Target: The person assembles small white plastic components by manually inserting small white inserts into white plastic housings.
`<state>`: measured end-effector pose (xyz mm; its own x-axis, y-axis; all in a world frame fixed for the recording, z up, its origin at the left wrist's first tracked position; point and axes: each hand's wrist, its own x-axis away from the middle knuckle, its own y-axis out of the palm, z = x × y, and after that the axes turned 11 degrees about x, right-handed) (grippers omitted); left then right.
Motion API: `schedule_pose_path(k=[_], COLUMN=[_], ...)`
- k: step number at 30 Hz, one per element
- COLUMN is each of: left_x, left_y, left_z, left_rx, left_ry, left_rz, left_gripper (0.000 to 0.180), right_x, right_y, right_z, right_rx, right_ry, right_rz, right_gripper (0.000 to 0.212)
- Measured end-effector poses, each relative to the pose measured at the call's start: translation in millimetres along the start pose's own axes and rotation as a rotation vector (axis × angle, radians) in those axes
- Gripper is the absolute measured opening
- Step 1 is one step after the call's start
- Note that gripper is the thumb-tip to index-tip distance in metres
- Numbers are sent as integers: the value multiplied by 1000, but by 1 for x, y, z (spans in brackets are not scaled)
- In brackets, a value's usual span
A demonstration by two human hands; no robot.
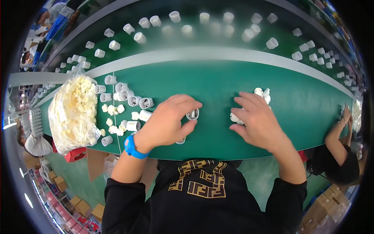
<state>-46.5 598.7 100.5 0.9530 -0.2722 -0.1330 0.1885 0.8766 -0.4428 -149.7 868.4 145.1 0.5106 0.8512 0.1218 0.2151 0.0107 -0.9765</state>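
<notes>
Green counter point(216, 138); left hand point(171, 119) pinching white cup point(193, 114) between thumb and fingers, mouth up; right hand point(256, 121) well apart rightward, loosely bent over white puffs point(236, 118), hold unclear.

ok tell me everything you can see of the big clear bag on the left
The bag is large, see-through and looks like thin, crinkled plastic. It bulges with lumpy cream-white pieces, its film bunched at the far end. It rests on the left end of the green table, beside white cups; whether the nearest touches it is unclear. Neither left hand nor right hand is touching it.
</notes>
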Motion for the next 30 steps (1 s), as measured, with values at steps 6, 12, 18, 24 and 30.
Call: schedule_pose_path(k=[6, 12, 18, 24, 30], left_x=[-9, -3, -2, -4, -5], left_y=[11, 18, 20, 29, 28], left_z=[14, 12, 14, 17, 17], left_rx=[231, 317, 394, 363, 284], left_ry=[-44, -52, -65, -66, -71], left_rz=[169, 274, 324, 256, 234], left_gripper=[43, 43, 42, 43, 42], right_x=[10, 17, 15, -7, -18], right_y=[26, 37, 40, -1, 10], right_z=[2, -7, -11, -45, -47], right_rx=[36, 169, 115, -261, -168], right_ry=[29, -55, -48, -98, -164], right_rz=[109, 87, 287, 565, 566], right_gripper=[20, 16, 24, 38, 42])
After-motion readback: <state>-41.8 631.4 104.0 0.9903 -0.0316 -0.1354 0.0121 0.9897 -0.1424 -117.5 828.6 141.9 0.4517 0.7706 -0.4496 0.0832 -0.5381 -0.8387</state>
